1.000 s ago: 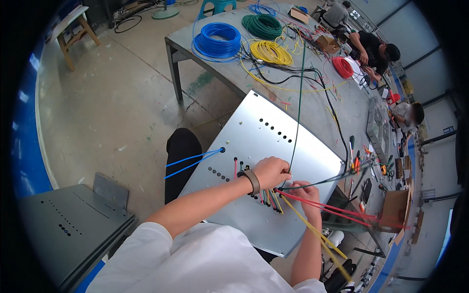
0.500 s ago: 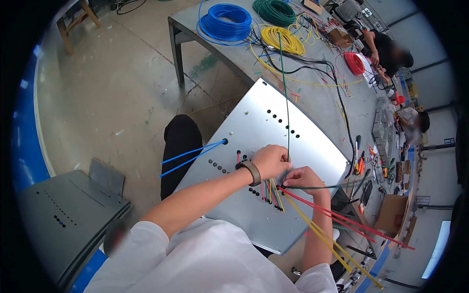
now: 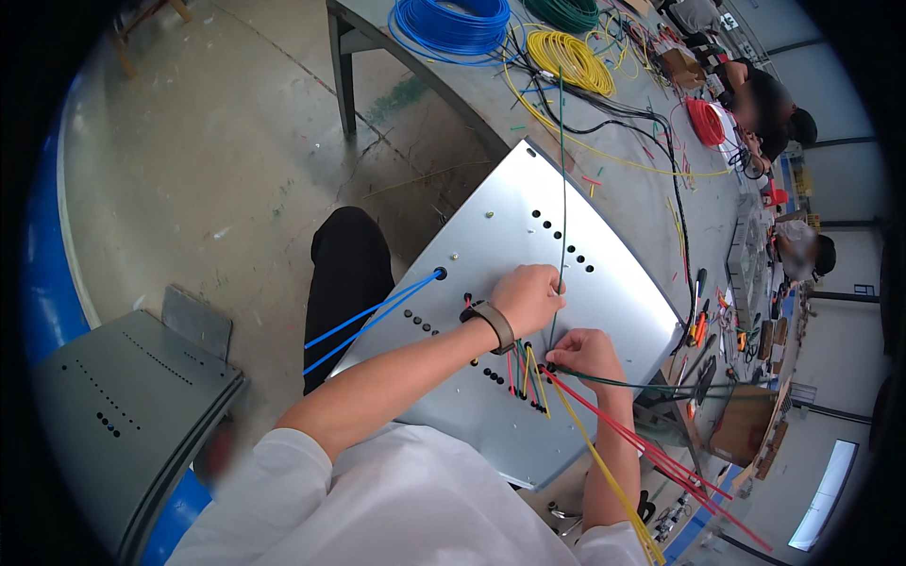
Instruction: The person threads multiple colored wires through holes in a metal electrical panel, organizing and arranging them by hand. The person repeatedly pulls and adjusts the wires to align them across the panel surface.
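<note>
A grey metal panel (image 3: 618,297) with rows of round holes lies tilted over my lap. My left hand (image 3: 528,300) is closed in a pinch on a thin green wire (image 3: 562,170) that rises past its fingertips toward the table. Below it, my right hand (image 3: 587,356) pinches at the wire's lower end, beside a dark hole in the panel; its exact grip is partly hidden. Other green wires (image 3: 651,385), red wires (image 3: 661,451) and yellow wires (image 3: 599,460) come out near that hole and trail right. Short coloured wires (image 3: 525,373) link nearby holes. Two blue wires (image 3: 377,314) leave a hole at left.
A grey table (image 3: 623,151) beyond the panel carries coils of blue wire (image 3: 451,28), yellow wire (image 3: 571,61) and red wire (image 3: 703,123). Hand tools (image 3: 698,325) lie at right. Stacked metal panels (image 3: 151,387) stand at lower left. Two people (image 3: 769,108) work at the far right.
My left hand has slid a little up along the green wire, widening the gap to my right hand. My right hand stays by the hole. The whole view has shifted slightly.
</note>
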Motion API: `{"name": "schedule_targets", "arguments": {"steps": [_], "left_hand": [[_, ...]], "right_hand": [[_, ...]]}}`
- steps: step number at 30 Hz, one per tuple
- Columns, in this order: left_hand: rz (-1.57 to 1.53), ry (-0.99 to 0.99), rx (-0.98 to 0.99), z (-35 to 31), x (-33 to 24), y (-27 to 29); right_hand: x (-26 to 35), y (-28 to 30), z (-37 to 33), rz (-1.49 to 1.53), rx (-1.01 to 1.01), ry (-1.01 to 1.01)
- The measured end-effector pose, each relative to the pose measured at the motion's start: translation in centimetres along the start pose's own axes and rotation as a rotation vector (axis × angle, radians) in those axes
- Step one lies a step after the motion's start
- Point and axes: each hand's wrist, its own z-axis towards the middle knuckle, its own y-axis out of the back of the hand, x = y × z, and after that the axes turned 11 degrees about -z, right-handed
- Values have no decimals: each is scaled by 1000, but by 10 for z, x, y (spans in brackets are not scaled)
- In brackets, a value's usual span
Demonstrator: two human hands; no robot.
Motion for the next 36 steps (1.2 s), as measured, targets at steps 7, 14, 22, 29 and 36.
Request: {"name": "schedule_targets", "arguments": {"steps": [7,14,22,29,36], "left_hand": [[-30,-12,-31,16,16,11],[-142,123,-3,25,6,23],[-195,78,-81,50,-7,48],[1,-132,-342,57,-8,76],[456,-438,-372,46,-9,82]], "right_hand": [[8,-3,-3,-77,-74,-12],[13,10,-5,37,8,17],[61,39,52,311,-105,245],[100,45,105,242,-129,267],[103,46,119,397,-80,233]]}}
